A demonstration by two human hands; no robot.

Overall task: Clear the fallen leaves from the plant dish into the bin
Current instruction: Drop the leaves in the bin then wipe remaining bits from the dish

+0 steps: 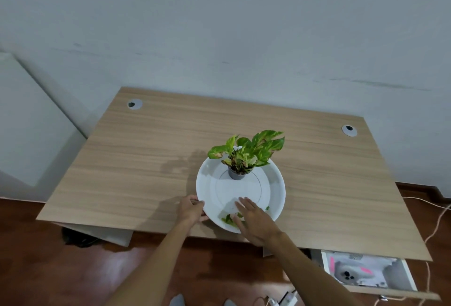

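Your left hand (191, 210) grips the near-left rim of the white dish (275, 183), fingers curled onto its edge. Your right hand (253, 220) lies flat inside the dish, fingers spread and extended over the fallen leaves (229, 219) at its near side; the potted plant (244, 156) stands toward its far side

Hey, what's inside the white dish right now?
Inside the white dish, a small dark pot with a leafy plant stands toward the far side. Fallen green leaves lie at the near edge, partly covered by the right hand.
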